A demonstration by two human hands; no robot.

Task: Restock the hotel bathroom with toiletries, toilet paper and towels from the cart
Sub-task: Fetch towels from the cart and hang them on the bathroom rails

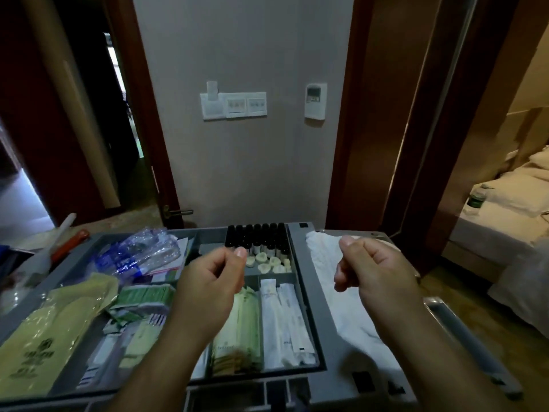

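Your left hand (214,275) and forearm cover the middle compartments of the cart tray (298,278), hiding part of the green sachets (246,316) and the lower row of dark-capped bottles (255,233); the bottle labels are too small to read. Your right hand (371,263) and forearm hide a strip of the white towel (323,263). Both forearms run out at the bottom edge. The yellow bag (50,331) at lower left is cut by the frame and its print is blurred. The thermostat (315,100) display, upper centre, is illegible. The bed (505,203) is cropped at the right edge.
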